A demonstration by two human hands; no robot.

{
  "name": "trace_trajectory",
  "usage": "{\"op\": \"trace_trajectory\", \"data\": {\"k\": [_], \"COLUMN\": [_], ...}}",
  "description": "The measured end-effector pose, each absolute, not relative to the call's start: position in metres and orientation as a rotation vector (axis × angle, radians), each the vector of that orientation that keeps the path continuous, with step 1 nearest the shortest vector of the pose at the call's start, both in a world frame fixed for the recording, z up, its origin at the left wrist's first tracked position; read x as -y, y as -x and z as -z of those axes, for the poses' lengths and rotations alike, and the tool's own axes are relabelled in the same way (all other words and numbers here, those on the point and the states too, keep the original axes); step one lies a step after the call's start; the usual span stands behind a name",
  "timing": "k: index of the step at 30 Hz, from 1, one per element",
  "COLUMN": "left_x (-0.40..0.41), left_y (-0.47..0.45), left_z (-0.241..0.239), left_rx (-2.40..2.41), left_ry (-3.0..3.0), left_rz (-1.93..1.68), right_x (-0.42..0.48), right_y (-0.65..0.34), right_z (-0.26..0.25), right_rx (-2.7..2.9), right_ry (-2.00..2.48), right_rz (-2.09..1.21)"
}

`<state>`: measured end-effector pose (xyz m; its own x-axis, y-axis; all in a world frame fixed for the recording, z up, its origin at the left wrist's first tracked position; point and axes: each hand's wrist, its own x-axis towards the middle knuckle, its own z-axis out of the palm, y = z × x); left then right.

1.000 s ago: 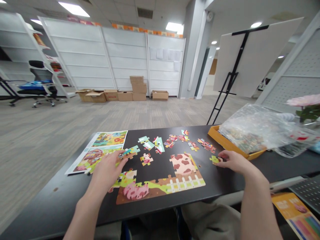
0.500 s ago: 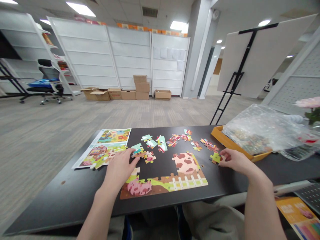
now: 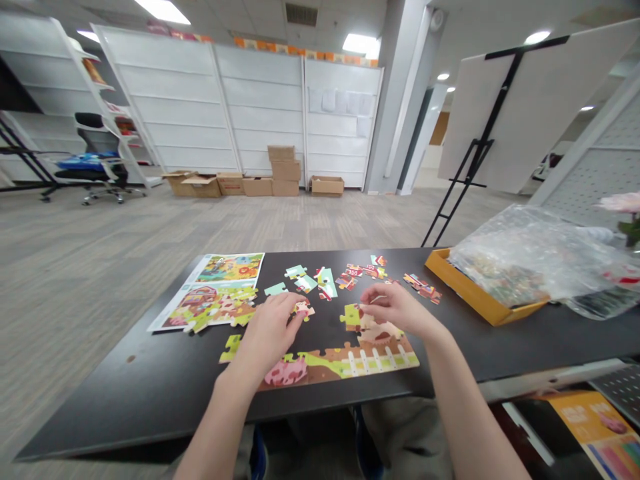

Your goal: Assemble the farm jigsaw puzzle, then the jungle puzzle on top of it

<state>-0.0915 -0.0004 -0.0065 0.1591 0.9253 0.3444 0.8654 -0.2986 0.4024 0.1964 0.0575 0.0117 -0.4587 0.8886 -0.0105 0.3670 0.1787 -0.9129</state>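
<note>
My right hand (image 3: 400, 310) pinches a yellow-green jigsaw piece (image 3: 351, 317) above the partly joined puzzle (image 3: 335, 363). Below that hand, the brown-spotted cow section (image 3: 383, 331) is partly covered. The joined bottom strip shows a pink spotted pig (image 3: 286, 372) and a white fence (image 3: 383, 359). Thumb and fingers apart, my left hand (image 3: 270, 327) hovers low over the puzzle's left side. Just by its fingertips lies a small cow-face piece (image 3: 304, 309); whether they touch it I cannot tell. Another green piece (image 3: 231, 348) lies left of my left wrist.
Loose pieces, pale blue (image 3: 306, 283) and red barn ones (image 3: 367, 270), lie across the back of the black table (image 3: 140, 393). A picture sheet (image 3: 170, 313) with pieces on it is at left. An orange box lid (image 3: 480, 300) with plastic bags (image 3: 530, 253) stands at right.
My right hand has moved left from the table's right side to the cow section, carrying the green piece. My left hand has shifted slightly right, over the small pieces there.
</note>
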Motion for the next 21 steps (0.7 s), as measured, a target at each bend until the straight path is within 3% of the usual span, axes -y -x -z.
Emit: {"op": "trace_trajectory", "data": {"k": [6, 21], "left_x": [0.005, 0.007], "left_y": [0.064, 0.044], "left_z": [0.005, 0.003], "left_rx": [-1.502, -1.41], "left_ry": [-2.386, -2.381], "left_rz": [-0.699, -0.549], "right_x": [-0.057, -0.057], "right_y": [-0.173, -0.177], "right_z": [-0.002, 0.007], "right_rx": [2.034, 2.141], "right_ry": [1.193, 1.235], "right_rz": [-1.286, -1.18]}}
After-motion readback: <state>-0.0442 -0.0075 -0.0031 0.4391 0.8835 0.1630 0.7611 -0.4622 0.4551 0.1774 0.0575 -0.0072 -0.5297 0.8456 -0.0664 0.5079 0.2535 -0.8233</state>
